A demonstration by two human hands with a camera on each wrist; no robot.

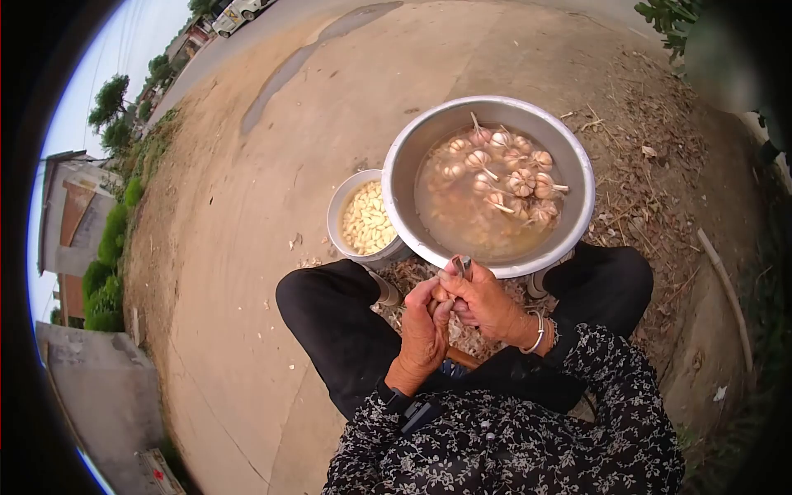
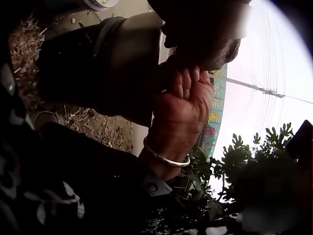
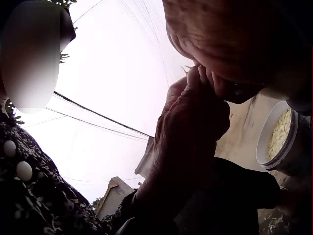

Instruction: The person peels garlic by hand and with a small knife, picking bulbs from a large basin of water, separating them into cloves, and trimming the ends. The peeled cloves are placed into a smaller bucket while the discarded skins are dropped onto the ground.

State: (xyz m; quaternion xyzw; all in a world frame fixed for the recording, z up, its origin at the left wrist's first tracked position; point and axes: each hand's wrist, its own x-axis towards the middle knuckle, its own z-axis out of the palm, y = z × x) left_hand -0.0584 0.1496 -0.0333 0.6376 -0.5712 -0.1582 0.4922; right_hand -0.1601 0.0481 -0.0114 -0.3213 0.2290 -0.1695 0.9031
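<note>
Both hands meet in front of the near rim of a large metal basin (image 1: 399,216). My left hand (image 1: 423,334) grips a pinkish garlic bulb (image 1: 443,294), mostly hidden by fingers. The right hand (image 1: 492,307), with a bangle at its wrist, holds a short metal tool (image 1: 462,265) whose grey end sticks up past the thumb; its kind is hidden. Whole garlic bulbs (image 1: 521,182) with stems float in the basin's cloudy water. In the left wrist view the right hand (image 2: 181,110) has curled fingers; in the right wrist view the left hand (image 3: 188,120) is in shadow.
Left of the basin stands a white bucket (image 1: 334,219) of peeled garlic cloves (image 1: 368,221). Dry skins and leaf litter (image 1: 635,181) cover the ground at right, with a stick (image 1: 728,297) farther out. The person's knees (image 1: 326,301) flank the work.
</note>
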